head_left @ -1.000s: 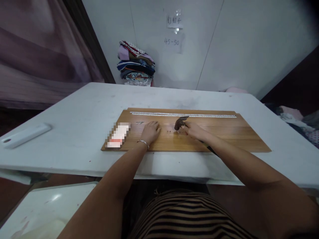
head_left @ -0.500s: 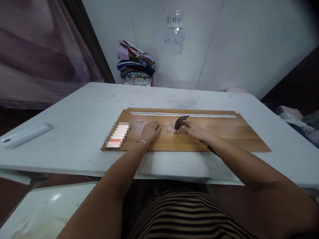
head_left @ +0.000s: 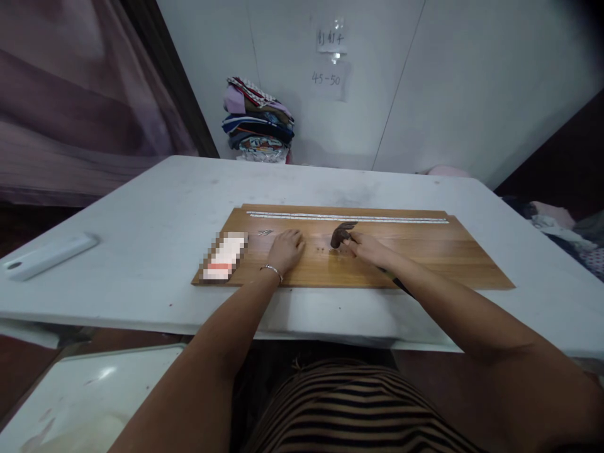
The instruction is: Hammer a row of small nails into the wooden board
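Observation:
My right hand is wrapped around the handle of a claw hammer. The hammer's dark head hangs low over the wooden board, beside a few small nails on it; whether it touches one cannot be made out. Part of the handle shows under my right forearm. My left hand, with a bracelet at the wrist, lies flat on the board left of those nails, holding nothing visible. Several loose nails lie on the board beyond its left side.
Two white measuring strips run along the board's far edge. A blurred-out flat item lies at its left end. The board rests on a white table with a white handled object at left. Folded cloths are stacked by the wall.
The hammer head has dropped very slightly toward the board in my right hand. My left hand stays in the same place, and the loose nails have not moved.

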The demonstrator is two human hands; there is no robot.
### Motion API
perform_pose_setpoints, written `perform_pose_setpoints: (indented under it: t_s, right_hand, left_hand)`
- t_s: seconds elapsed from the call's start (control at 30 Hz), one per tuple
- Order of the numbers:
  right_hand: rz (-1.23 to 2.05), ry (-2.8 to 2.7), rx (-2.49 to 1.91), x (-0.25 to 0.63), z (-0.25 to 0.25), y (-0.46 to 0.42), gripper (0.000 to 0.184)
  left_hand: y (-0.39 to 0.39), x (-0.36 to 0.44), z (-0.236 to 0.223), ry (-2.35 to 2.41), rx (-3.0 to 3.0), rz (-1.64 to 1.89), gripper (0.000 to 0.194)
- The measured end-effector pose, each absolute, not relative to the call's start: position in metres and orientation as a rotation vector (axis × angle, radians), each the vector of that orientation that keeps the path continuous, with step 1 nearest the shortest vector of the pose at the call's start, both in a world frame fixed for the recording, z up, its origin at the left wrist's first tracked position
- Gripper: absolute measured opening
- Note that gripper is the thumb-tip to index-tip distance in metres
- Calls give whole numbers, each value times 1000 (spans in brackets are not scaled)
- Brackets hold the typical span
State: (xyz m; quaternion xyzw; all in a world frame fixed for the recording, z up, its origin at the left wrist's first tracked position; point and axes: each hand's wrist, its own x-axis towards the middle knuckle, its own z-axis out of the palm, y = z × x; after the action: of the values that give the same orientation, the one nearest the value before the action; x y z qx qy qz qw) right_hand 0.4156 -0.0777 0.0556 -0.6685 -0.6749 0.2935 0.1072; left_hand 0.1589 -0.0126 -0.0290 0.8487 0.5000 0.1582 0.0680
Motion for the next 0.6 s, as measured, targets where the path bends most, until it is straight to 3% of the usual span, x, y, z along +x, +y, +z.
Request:
perform_pose_setpoints:
  t_s: [0.6]
  right_hand:
    - [874, -1976, -1956, 417, 57, -80, 25]
  left_hand:
    - [-10, 159, -32, 1507, 2564, 476, 16]
